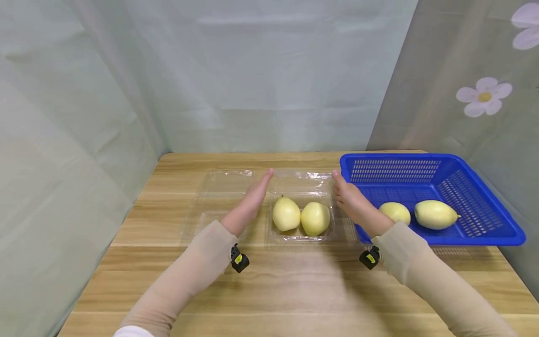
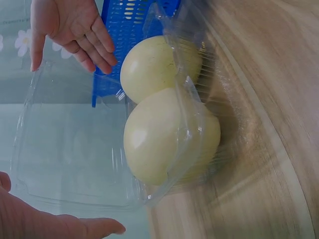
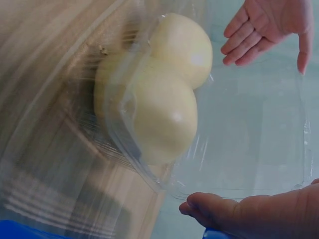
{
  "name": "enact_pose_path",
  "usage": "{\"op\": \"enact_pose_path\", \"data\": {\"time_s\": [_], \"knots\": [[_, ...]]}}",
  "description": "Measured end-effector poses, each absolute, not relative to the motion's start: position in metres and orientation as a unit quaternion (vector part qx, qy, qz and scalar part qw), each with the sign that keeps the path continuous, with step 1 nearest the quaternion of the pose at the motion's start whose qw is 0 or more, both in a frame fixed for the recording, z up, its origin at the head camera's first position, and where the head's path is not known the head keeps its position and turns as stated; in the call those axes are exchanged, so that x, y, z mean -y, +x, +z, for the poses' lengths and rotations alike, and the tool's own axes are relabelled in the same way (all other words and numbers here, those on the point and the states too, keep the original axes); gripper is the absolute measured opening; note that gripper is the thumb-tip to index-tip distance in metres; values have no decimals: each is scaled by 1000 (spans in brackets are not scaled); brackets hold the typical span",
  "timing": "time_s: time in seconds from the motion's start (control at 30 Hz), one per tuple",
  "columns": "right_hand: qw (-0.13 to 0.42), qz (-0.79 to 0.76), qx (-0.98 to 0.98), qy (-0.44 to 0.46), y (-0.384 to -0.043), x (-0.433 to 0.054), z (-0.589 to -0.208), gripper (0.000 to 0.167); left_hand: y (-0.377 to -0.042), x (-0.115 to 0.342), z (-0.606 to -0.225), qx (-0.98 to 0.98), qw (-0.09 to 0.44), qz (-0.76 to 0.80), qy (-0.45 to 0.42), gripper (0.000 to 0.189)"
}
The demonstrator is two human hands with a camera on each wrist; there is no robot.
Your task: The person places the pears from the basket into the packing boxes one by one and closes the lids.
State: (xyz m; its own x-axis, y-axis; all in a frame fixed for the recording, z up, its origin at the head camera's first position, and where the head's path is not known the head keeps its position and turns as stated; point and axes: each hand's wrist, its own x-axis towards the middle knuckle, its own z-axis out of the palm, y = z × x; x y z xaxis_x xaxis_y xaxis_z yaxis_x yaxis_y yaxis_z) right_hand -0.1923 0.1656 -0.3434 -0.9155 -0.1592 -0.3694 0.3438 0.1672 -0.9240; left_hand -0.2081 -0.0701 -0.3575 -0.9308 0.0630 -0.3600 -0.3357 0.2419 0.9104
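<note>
A clear plastic clamshell box (image 1: 301,239) lies opened in the middle of the table, its lid (image 2: 70,144) tilted up at the back. Two pale yellow pears (image 1: 286,214) sit side by side in its base. My left hand (image 1: 252,199) is held upright at the box's left side, palm facing inward. Across from it, my right hand (image 1: 351,199) stands at the right side, partly over the basket's near left edge. Both hands have extended fingers and nothing in their grasp. In the right wrist view, the right thumb (image 3: 214,206) overlaps the lid's edge.
A second clear plastic box (image 1: 219,206) lies opened on the left, partly behind my left arm. To the right is a blue basket (image 1: 511,229) with a round yellow fruit (image 1: 395,212) and a longer one (image 1: 435,214). Curtains (image 1: 269,75) hang behind the wooden table (image 1: 303,299).
</note>
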Motion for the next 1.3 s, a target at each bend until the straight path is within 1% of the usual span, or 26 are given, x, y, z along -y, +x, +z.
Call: {"op": "enact_pose_path", "data": {"time_s": [0.2,0.43,0.63,0.8,1.03,1.2,1.3], "knots": [[203,-628,-749,59,-184,-165,-346,82,-197,71,-358,-788,164,589,-77,76],[205,-625,-751,56,-173,-165,-349,77,-183,70,-361,-777,162,606,-58,66],[204,-625,-751,65,-162,-162,-355,76,-174,65,-364,-772,139,616,-71,58],[197,-641,-738,74,-153,-160,-361,72,-165,63,-368,-782,129,606,-71,58],[179,-611,-767,85,-143,-159,-366,72,-154,62,-374,-785,143,599,-73,61],[186,-626,-753,79,-138,-159,-369,70,-152,64,-378,-787,139,597,-75,64],[186,-635,-745,84,-137,-159,-370,69,-150,65,-379,-783,147,600,-77,68]]}}
